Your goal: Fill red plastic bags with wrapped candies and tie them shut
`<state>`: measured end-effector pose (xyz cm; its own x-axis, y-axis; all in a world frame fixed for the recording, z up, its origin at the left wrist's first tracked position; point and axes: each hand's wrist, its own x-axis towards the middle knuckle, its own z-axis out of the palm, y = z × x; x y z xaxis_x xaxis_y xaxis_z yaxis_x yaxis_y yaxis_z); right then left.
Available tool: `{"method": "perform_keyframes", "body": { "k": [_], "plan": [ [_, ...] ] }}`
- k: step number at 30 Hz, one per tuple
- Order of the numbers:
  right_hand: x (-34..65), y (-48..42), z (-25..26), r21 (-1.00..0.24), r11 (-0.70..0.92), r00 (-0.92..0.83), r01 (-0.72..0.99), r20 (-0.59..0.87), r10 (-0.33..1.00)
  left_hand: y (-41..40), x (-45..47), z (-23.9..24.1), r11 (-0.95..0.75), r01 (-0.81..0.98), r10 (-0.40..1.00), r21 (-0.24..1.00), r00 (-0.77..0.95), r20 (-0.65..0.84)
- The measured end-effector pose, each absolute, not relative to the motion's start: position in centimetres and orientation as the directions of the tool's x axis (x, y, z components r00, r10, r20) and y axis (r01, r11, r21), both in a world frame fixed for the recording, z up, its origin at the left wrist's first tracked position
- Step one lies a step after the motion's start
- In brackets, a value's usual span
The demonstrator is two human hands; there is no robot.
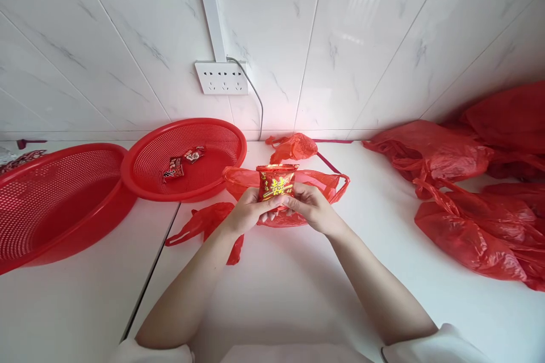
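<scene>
A shiny red packet [277,180] with gold lettering and crimped ends is held upright in front of me. My left hand [256,208] grips its left side and my right hand [310,204] its right side, both thumbs lying across the lower front. The fingers behind the packet are partly hidden. Just beyond and beneath my hands an open red plastic bag [326,181] lies on the white table. Another crumpled red bag [204,221] is beside my left wrist, and a small bunched red bag [293,147] sits farther back.
Two red perforated baskets stand at left; the round basket [232,173] holds two small patterned packets [173,170], and the nearer basket [119,204] reaches the left edge. Red plastic bags [477,227] are heaped at right. A socket strip [222,78] with a cable is on the tiled wall.
</scene>
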<state>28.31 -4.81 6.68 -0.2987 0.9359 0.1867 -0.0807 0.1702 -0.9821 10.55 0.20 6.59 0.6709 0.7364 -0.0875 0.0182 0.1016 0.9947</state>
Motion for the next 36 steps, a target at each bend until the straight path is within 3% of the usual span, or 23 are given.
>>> {"method": "perform_keyframes", "body": {
  "k": [10,20,28,36],
  "plan": [
    [28.0,-4.6,5.9,-0.986,0.081,-0.281,-0.148,0.121,0.952,-0.3,10.6,7.7,0.064,-0.030,0.748,0.998,0.663,-0.028],
    [28.0,-5.0,6.0,-0.961,0.275,-0.235,-0.022,0.273,0.933,-0.5,10.6,7.4,0.068,0.011,0.758,0.998,0.650,-0.058],
    [28.8,-5.3,6.4,-0.942,0.327,-0.108,0.077,0.318,0.942,0.1,9.8,6.6,-0.089,-0.033,0.703,0.995,0.706,0.086],
    [29.2,-5.6,6.5,-0.928,0.367,-0.131,0.064,0.357,0.925,-0.2,10.0,6.4,0.021,-0.061,0.764,0.998,0.645,0.023]
  ]
}}
